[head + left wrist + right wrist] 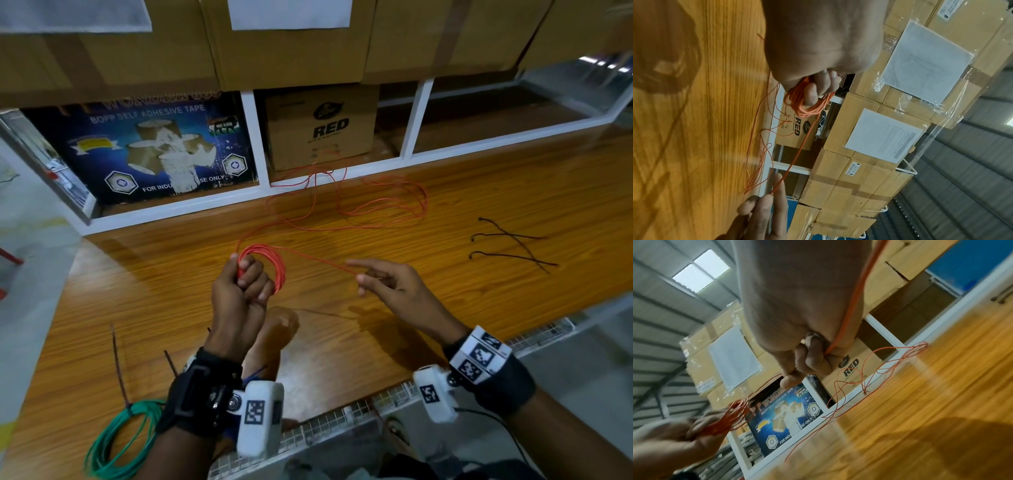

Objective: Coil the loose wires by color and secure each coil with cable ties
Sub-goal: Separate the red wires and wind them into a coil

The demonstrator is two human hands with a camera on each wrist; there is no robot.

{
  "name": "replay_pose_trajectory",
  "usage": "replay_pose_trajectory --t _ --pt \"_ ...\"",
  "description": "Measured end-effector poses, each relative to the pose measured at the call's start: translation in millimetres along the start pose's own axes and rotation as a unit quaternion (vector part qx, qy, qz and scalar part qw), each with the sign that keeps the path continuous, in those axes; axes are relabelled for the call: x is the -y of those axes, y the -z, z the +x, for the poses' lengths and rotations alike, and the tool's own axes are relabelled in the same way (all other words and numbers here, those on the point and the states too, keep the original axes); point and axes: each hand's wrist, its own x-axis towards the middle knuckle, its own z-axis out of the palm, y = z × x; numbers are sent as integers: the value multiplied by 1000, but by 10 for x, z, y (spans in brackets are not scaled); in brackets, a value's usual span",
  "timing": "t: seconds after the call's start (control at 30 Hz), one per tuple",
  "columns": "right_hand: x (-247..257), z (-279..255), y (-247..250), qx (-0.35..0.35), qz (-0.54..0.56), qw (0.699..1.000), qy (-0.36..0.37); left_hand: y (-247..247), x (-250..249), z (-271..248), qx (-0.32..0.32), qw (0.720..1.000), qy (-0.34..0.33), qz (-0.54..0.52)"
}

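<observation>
My left hand (247,274) is raised above the wooden table (479,192) and grips a small coil of red wire (278,270) in its curled fingers; the left wrist view shows the same coil (807,105) wrapped round them. From the coil a single red strand (318,262) runs right to my right hand (362,279), which pinches it with the index finger stretched out. The rest of the red wire (380,202) lies in loose loops at the back of the table. A green coil (116,442) lies at the front left. Three black cable ties (510,243) lie at the right.
A blue tape carton (154,150) and a brown "RED" box (322,130) stand in a white-framed shelf (253,137) behind the table, under stacked cardboard boxes (291,51). Two more dark ties (118,363) lie near the green coil. A white wire-mesh edge (342,419) borders the table front.
</observation>
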Motion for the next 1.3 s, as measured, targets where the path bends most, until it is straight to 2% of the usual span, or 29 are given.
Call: replay_pose_trajectory --t 0.07,0.13,0.2,0.27,0.33,0.47,0.53,0.6,0.7,0.8,0.87,1.0,1.1,1.3 --pt "-22 -29 -69 -11 -66 997 35 -10 12 16 -10 1000 -9 -1" --pt "-74 -60 -149 1 -173 981 82 -5 27 30 -22 1000 -20 5" --pt "3 -106 -240 75 -267 958 78 5 60 48 -31 999 -27 25" --pt "99 -147 -395 165 -352 920 54 14 123 62 -37 997 -35 61" --pt "221 -172 -565 217 -404 886 76 11 205 55 -37 993 -41 100" --pt "409 -181 -692 223 -367 883 189 -16 385 7 -35 976 -53 209" --pt "446 -146 -662 186 -369 874 255 -24 449 -33 -30 965 -60 252" --pt "534 -65 -609 164 -363 873 282 -39 493 -91 -24 958 -64 278" --pt "643 65 -523 168 -355 878 272 -70 500 -135 -27 963 -46 263" --pt "690 78 -503 221 -406 853 243 -50 402 -61 -30 991 9 130" --pt "716 51 -506 252 -437 836 217 -6 316 2 -27 995 5 98" --pt "738 33 -531 280 -407 845 206 -13 336 -44 -7 990 -6 140" --pt "745 66 -586 273 -365 862 223 -56 482 -149 15 972 -16 234" --pt "651 209 -442 122 -307 910 250 -38 514 -281 70 899 -96 420"
